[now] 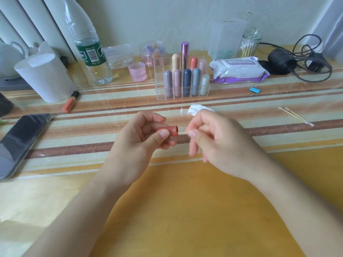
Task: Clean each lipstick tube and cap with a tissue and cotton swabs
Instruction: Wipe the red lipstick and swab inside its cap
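- Above the striped table [185,201], the left hand [141,134] gripped a coral lipstick cap [169,131], open end facing right.
- The right hand [213,138] pinched a cotton swab [182,133], its tip at the cap's opening.
- Behind the right hand lay a crumpled tissue [196,109].

soft daylight is falling across a yellow tabletop [185,210]
a pale wall [157,17] is running behind it, white ribbed panels [26,17] are standing at the left, and a striped cloth [89,145] is lying across it.
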